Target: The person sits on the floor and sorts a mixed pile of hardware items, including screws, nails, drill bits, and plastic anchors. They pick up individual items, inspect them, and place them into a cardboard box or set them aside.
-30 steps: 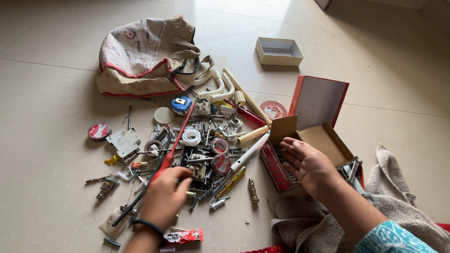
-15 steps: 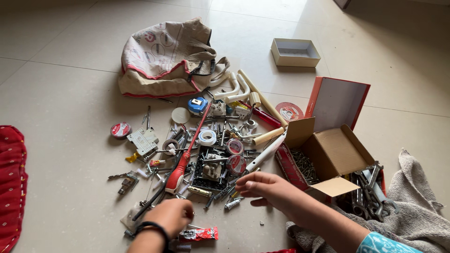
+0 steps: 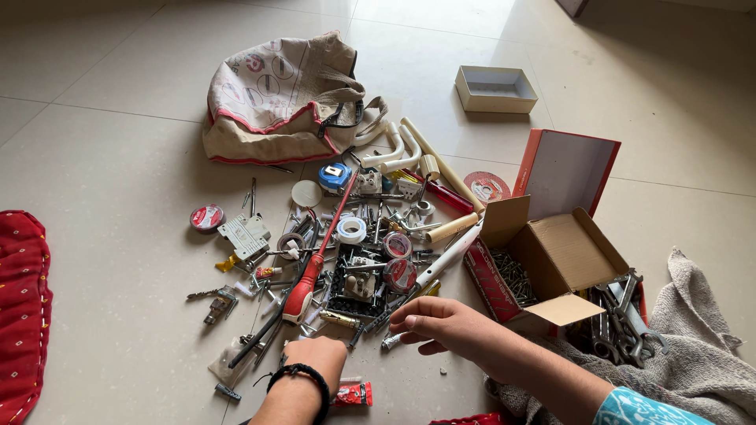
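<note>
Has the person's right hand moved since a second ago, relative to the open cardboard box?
Yes. The right hand was over the cardboard box; it now lies left of it, at the near edge of the hardware pile.

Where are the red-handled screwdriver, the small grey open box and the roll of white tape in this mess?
Red-handled screwdriver [image 3: 300, 295], head view, on its red grip.
Small grey open box [image 3: 498, 101], head view, on its near wall.
Roll of white tape [image 3: 351, 230], head view, on its ring.

The red cloth [image 3: 22, 315] is cut by the left edge; small pile parts [image 3: 354, 275] (screws, perhaps) stay indistinct.
</note>
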